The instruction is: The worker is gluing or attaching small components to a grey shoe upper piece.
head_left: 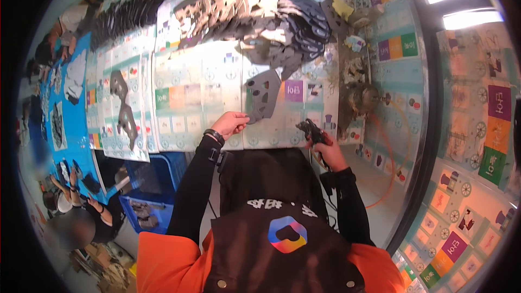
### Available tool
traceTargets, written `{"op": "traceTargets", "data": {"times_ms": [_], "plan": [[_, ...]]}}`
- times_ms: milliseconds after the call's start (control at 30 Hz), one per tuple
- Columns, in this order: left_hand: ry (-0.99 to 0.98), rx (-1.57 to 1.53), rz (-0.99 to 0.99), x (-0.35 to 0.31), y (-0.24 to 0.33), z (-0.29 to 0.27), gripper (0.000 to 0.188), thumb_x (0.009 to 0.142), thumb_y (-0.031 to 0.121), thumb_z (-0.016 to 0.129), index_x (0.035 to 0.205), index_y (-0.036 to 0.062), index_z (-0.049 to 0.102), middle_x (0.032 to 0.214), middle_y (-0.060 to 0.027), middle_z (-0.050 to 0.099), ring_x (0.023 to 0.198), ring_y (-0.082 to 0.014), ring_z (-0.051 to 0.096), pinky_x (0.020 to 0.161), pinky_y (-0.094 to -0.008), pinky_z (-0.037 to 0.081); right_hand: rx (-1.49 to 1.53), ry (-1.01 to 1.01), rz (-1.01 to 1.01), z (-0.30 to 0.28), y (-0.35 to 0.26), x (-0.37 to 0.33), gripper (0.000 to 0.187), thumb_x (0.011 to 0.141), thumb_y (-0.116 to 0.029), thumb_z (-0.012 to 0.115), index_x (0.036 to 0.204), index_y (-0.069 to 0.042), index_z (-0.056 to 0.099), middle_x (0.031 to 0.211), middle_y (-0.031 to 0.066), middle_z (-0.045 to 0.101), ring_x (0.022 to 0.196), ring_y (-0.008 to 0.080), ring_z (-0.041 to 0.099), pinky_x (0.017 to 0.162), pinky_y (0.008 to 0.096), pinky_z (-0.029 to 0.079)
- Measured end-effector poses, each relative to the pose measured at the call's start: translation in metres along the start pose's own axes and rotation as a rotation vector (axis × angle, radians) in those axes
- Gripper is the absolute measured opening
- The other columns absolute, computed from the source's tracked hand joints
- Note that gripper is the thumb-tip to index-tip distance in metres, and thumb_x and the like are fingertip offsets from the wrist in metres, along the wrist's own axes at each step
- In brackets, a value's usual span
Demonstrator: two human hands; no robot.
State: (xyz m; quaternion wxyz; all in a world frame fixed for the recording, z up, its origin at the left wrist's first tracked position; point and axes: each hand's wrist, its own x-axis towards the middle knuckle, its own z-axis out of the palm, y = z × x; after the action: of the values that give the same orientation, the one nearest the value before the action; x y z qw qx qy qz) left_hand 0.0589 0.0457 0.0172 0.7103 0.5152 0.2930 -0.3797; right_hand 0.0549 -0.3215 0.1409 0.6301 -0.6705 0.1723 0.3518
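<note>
Start with long desk [201, 114] covered in pale blue-and-white print. Next in size, across its back: overlapping heap of flat, perforated tan, grey and navy pieces [260, 16]. Then thin, curved grey panel with oblong cut-outs [269, 97], at the desk's front middle; cannot tell whether resting on it. Judge light, bendable, not very slippery, perhaps weak at narrow bridges between holes; best to grip by the solid margin. Smaller: black handheld tool with pistol-like handle [309, 130], right of panel, near front edge. Note right hand [329, 151], fingers wrapped around that handle; left hand [230, 123], fingers pinching the panel's narrow lower end. Last, markings: multicoloured hexagonal emblem [287, 233] on black vest [233, 249], near white characters [282, 206]; white lettering on purple block [293, 90] in desk print, readable.
</note>
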Motion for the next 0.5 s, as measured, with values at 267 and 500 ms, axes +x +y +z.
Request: {"op": "traceTargets", "data": {"times_ms": [267, 500], "plan": [[0.526, 0.68, 0.379, 0.006, -0.092, 0.023, 0.03, 0.091, 0.031, 0.07, 0.09, 0.0017, 0.064, 0.073, -0.0105, 0.066, 0.07, -0.0242, 0.065, 0.066, -0.0374, 0.049, -0.242, -0.243, 0.149, 0.044, -0.008, 0.029, 0.034, 0.077, 0.0, 0.053, 0.11, -0.003, 0.06, 0.081, 0.0038, 0.065, 0.061, 0.0091, 0.053, 0.053, 0.0233, 0.04], [0.515, 0.174, 0.343, -0.015, -0.092, 0.061, 0.02, 0.092, 0.014, 0.069, 0.087, -0.0017, 0.058, 0.065, -0.013, 0.064, 0.047, -0.0196, 0.061, 0.047, -0.0327, 0.046, -0.328, -0.313, 0.141, 0.073, 0.002, 0.047, 0.033, 0.073, -0.001, 0.054, 0.105, -0.004, 0.06, 0.081, 0.0032, 0.065, 0.069, 0.0102, 0.058, 0.048, 0.0225, 0.038]]}}
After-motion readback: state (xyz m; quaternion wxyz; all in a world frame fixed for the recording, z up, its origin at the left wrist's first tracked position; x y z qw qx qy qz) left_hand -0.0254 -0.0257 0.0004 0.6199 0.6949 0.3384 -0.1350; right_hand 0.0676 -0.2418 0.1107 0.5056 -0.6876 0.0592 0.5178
